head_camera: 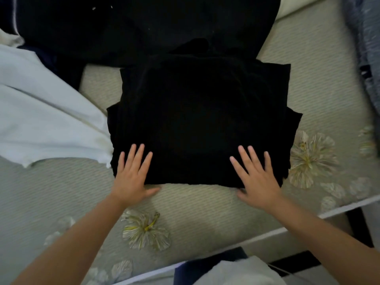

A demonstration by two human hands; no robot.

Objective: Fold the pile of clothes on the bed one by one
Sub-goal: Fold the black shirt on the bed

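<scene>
A black garment lies folded into a rough rectangle in the middle of the bed. My left hand lies flat on its near left corner, fingers straight and spread, thumb on the bedsheet. My right hand lies flat on the near right corner in the same way. A larger heap of black clothing sits beyond the folded garment, touching its far edge.
A white garment lies crumpled at the left, against the folded piece. Blue-grey fabric hangs along the right edge. The flowered sheet ends at the bed's near edge. White and dark blue cloth shows at the bottom.
</scene>
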